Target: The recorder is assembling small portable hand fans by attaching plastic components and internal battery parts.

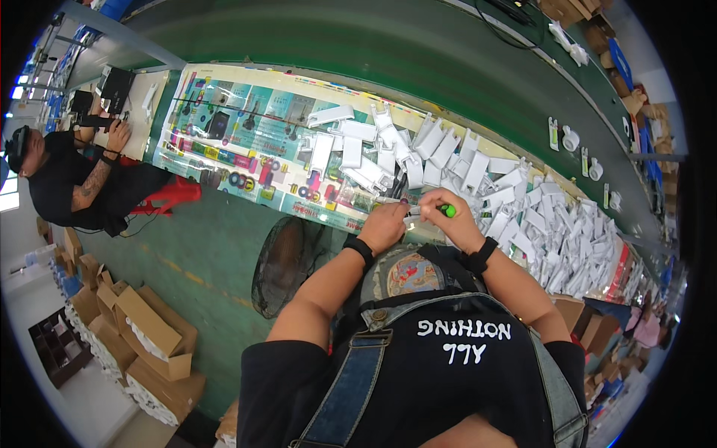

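At the table's near edge, my left hand [385,226] is closed on a small white plastic part [413,212], mostly covered by the fingers. A small dark purple tip shows beside those fingers. Close on its right, my right hand [453,218] curls round a tool with a bright green end [448,210]; its working end is hidden at the white part. Just beyond both hands lie loose white plastic housings [364,173]. A dark, slim object [399,185] rests among them.
A large heap of white parts [556,239] spreads to the right. Printed sheets [246,112] cover the table, with a green conveyor belt [336,56] behind. A black fan [282,265] stands left of me. Another person [82,175] works at the far left, near cardboard boxes [153,321].
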{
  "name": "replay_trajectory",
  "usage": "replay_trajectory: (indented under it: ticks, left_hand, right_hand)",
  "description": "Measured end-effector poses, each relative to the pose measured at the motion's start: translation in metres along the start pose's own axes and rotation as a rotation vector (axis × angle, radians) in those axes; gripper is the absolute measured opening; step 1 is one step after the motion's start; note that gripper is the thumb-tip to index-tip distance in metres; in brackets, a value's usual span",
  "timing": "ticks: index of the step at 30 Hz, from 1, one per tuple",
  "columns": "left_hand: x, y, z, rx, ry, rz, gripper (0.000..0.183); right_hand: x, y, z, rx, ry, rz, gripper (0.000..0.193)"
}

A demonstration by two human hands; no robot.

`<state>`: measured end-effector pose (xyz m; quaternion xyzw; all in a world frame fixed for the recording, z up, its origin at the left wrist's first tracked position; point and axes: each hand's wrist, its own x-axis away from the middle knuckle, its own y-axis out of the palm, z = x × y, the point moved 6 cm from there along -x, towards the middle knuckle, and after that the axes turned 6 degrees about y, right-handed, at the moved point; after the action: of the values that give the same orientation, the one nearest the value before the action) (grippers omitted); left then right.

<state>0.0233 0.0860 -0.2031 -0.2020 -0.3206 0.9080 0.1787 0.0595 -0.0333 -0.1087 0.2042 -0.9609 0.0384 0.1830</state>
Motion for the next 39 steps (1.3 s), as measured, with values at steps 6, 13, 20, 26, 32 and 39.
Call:
replay_trajectory:
  ticks: [6, 13, 20, 26, 32, 39]
  left_hand:
    - [0.000, -0.001, 0.001, 0.001, -0.006, 0.037, 0.031]
    - [0.003, 0.008, -0.007, -0.007, -0.047, -0.018, 0.037]
    - [0.003, 0.009, -0.006, -0.030, -0.034, -0.029, 0.039]
    - [0.003, 0.007, -0.004, -0.030, -0.025, -0.016, 0.039]
    - [0.005, 0.007, -0.004, -0.039, 0.002, 0.028, 0.039]
    - [0.001, 0.003, 0.000, -0.040, -0.026, 0.000, 0.032]
  right_hand:
    - [-0.001, -0.009, 0.022, -0.031, -0.016, 0.088, 0.023]
    - [0.010, 0.008, 0.009, 0.172, -0.091, 0.053, 0.026]
    - [0.012, 0.004, 0.015, 0.130, -0.075, 0.106, 0.025]
    - [0.009, -0.013, 0.025, -0.020, 0.004, 0.165, 0.024]
    - [0.020, 0.014, 0.008, 0.237, -0.251, 0.053, 0.022]
    - [0.017, -0.001, 0.014, 0.087, -0.120, 0.153, 0.028]
